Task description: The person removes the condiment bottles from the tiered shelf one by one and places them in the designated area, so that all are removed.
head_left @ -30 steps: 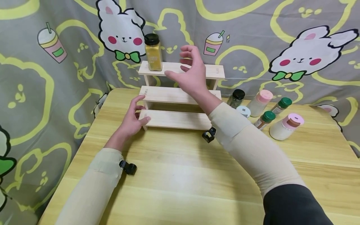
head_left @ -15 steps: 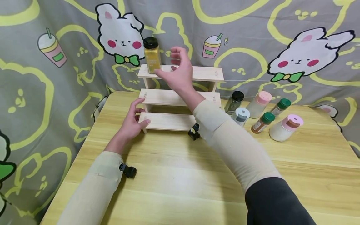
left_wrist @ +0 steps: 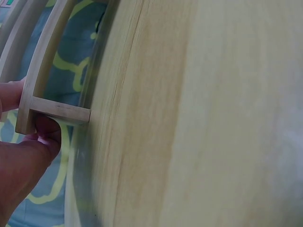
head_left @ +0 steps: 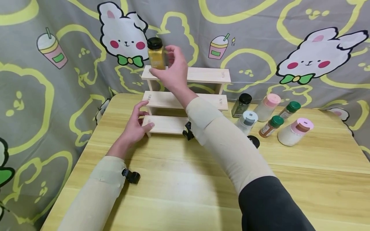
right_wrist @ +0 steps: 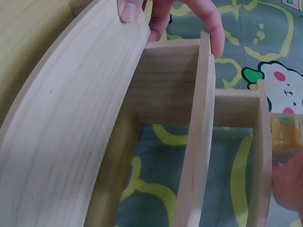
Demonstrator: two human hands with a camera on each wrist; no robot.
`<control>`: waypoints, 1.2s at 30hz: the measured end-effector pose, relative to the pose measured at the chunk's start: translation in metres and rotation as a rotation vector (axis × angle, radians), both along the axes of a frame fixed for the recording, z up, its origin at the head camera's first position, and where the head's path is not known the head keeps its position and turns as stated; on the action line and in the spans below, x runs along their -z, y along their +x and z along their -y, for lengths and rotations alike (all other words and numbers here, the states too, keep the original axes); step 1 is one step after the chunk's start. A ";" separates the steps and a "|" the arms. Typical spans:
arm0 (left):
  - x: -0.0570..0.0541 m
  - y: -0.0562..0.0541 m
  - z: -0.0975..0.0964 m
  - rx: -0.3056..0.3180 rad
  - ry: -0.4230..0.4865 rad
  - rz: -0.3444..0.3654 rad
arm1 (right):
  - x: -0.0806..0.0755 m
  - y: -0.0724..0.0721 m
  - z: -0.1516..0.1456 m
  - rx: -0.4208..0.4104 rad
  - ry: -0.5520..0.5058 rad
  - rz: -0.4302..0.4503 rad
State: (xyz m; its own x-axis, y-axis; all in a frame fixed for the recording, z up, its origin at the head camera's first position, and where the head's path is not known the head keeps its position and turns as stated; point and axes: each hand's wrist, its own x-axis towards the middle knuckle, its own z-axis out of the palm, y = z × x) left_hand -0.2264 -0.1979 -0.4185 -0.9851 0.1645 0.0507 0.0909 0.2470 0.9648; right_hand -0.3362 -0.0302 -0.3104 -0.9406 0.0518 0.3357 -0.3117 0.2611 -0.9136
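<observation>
A three-tier wooden shelf rack [head_left: 205, 74] stands against the curtain. On the left end of its top tier is a glass spice jar [head_left: 156, 57] of yellow powder with a black lid. My right hand [head_left: 174, 70] holds this jar from the right, thumb across its lower front and fingers at its far side. My left hand [head_left: 131, 126] grips the left end of the rack, its thumb on the bottom tier and a finger at the middle one. The left wrist view shows its fingers around the end board [left_wrist: 61, 109].
Right of the rack stand several jars: a black-lidded jar [head_left: 241, 105], a grey-lidded one [head_left: 247, 122], two pink-capped bottles [head_left: 295, 131] and two green-lidded jars [head_left: 270, 126]. A black lid [head_left: 253, 141] shows beside the right sleeve. A patterned curtain [head_left: 248, 19] hangs behind the table.
My right hand has moved left along the top tier to the yellow spice jar and closed around it. The left hand stays on the rack. A black lid has come out from behind the right sleeve.
</observation>
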 end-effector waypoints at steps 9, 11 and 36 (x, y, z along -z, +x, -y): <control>0.024 -0.013 0.007 -0.013 0.004 -0.014 | 0.001 -0.006 0.016 0.081 0.038 0.012; 0.023 -0.013 0.007 -0.012 0.006 -0.017 | -0.001 -0.007 0.018 0.099 0.055 0.024; 0.025 -0.013 0.008 -0.008 0.017 -0.033 | -0.006 -0.008 0.019 0.099 0.021 0.058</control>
State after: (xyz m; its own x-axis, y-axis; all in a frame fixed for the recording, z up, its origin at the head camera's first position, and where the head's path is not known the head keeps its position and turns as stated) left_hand -0.2395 -0.2061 -0.4434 -0.9840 0.1556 0.0865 0.1213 0.2309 0.9654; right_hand -0.3441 -0.0488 -0.3043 -0.9489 0.1394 0.2832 -0.2304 0.3072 -0.9233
